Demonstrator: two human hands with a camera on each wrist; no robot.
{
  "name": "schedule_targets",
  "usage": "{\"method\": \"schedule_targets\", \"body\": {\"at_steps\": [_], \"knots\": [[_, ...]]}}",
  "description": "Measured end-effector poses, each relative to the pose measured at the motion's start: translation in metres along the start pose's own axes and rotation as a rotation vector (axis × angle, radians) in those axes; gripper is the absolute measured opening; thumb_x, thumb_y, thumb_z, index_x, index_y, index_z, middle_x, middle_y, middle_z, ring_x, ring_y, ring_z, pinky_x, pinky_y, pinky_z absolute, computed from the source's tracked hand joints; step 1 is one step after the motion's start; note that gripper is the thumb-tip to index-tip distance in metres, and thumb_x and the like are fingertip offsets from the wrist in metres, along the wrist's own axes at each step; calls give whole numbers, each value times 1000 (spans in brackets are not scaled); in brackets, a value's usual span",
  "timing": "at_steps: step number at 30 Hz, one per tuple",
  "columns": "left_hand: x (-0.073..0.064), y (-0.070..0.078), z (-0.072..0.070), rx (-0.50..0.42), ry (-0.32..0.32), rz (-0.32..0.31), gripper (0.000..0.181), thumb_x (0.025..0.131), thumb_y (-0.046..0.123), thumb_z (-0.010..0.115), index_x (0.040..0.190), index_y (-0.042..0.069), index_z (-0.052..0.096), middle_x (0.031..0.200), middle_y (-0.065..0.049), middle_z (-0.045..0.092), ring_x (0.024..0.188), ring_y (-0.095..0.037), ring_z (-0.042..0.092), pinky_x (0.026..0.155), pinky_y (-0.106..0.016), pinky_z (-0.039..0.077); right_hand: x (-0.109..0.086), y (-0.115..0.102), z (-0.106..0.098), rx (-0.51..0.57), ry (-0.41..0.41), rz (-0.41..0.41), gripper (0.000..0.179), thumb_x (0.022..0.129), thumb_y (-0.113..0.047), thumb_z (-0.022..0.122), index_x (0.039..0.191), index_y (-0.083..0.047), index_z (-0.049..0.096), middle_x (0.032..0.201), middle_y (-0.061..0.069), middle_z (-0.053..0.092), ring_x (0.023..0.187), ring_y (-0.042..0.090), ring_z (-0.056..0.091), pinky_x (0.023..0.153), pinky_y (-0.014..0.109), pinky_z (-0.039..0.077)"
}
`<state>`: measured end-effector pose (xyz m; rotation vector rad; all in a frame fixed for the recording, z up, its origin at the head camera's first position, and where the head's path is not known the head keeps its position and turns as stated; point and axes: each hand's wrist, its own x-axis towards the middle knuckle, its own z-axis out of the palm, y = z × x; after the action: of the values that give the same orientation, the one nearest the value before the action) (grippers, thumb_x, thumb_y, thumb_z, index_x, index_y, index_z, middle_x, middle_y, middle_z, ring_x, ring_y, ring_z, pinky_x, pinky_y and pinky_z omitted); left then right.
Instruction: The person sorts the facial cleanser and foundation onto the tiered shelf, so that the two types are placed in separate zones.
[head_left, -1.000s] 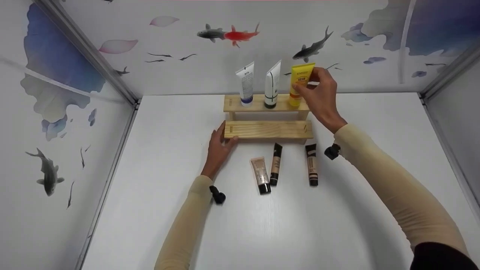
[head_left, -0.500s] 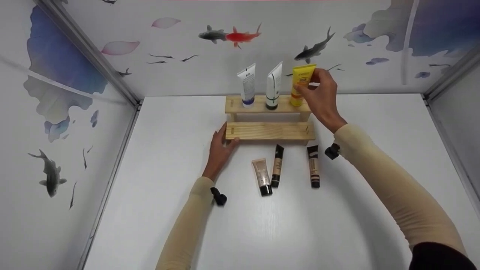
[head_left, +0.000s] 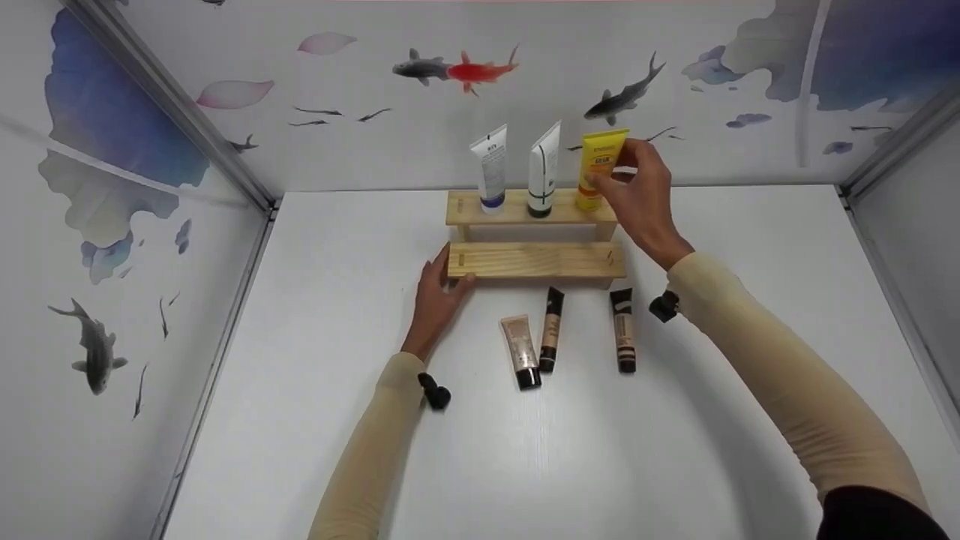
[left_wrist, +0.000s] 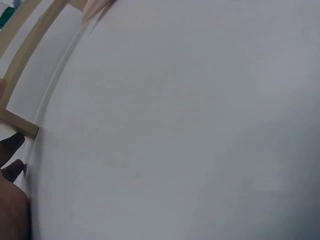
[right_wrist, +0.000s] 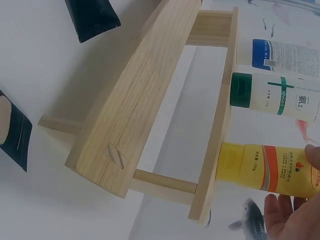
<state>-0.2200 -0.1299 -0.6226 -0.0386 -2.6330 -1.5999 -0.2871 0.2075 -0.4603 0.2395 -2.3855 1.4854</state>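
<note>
A two-tier wooden rack (head_left: 540, 260) stands on the white table. My left hand (head_left: 437, 304) grips the left end of its lower tier, thumb at the front edge. On the right of the upper tier, a yellow squeeze tube (head_left: 600, 154) stands cap down, pinched between thumb and fingers of my right hand (head_left: 645, 199). The right wrist view shows the yellow tube's cap (right_wrist: 230, 161) against the upper board. Left of it stand a white tube with a green cap (right_wrist: 241, 90) and a white tube with a blue band (right_wrist: 261, 53), both cap down.
In front of the rack lie a shiny beige tube with a black cap (head_left: 522, 351), a slim beige-and-black tube (head_left: 552, 330) and another beige-and-black tube (head_left: 623, 330). Behind the rack rises a wall printed with fish (head_left: 480, 71); another wall (head_left: 112, 262) bounds the left side.
</note>
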Motion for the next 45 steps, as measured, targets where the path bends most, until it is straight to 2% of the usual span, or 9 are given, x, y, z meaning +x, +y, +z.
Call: {"method": "schedule_targets", "body": {"at_steps": [12, 19, 25, 30, 39, 45], "knots": [[1, -4, 0, -29, -5, 25, 80, 108, 35, 74, 174, 11, 34, 177, -9, 39, 167, -29, 26, 140, -40, 6, -35, 9, -17, -17, -20, 80, 58, 101, -16, 83, 150, 0, 57, 137, 17, 63, 131, 30, 62, 117, 51, 54], [1, -5, 0, -32, -9, 56, 84, 107, 36, 76, 173, 8, 33, 175, -9, 41, 165, -24, 33, 139, -32, 4, -57, 18, -23, -66, -72, 47, 54, 101, -11, 82, 147, 4, 58, 136, 19, 63, 128, 31, 63, 115, 55, 54], [1, -7, 0, -66, -12, 35, 92, 103, 42, 81, 174, 12, 32, 175, -8, 42, 167, -28, 27, 140, -40, 4, -79, 27, -26, -82, -109, 33, 55, 100, -7, 82, 147, 7, 58, 135, 22, 64, 126, 35, 63, 111, 57, 55], [2, -7, 0, -76, -13, 21, 93, 101, 44, 82, 175, 13, 32, 176, -7, 41, 168, -29, 24, 140, -42, 3, -96, 33, -30, -109, -142, 65, 55, 100, -11, 83, 146, 5, 59, 136, 24, 64, 125, 38, 65, 108, 57, 55], [1, -7, 1, -66, -6, 25, 93, 102, 46, 80, 175, 13, 32, 176, -7, 40, 166, -26, 29, 139, -36, 3, -124, 43, -33, -116, -198, 151, 52, 101, -11, 82, 145, 5, 59, 136, 26, 63, 126, 42, 63, 111, 59, 55], [1, -8, 2, -61, -6, 22, 94, 101, 48, 80, 175, 15, 33, 176, -4, 40, 166, -24, 29, 139, -34, 3, -141, 55, -34, -109, -203, 203, 53, 101, -14, 82, 146, 5, 58, 136, 27, 64, 126, 42, 64, 111, 58, 55]]}}
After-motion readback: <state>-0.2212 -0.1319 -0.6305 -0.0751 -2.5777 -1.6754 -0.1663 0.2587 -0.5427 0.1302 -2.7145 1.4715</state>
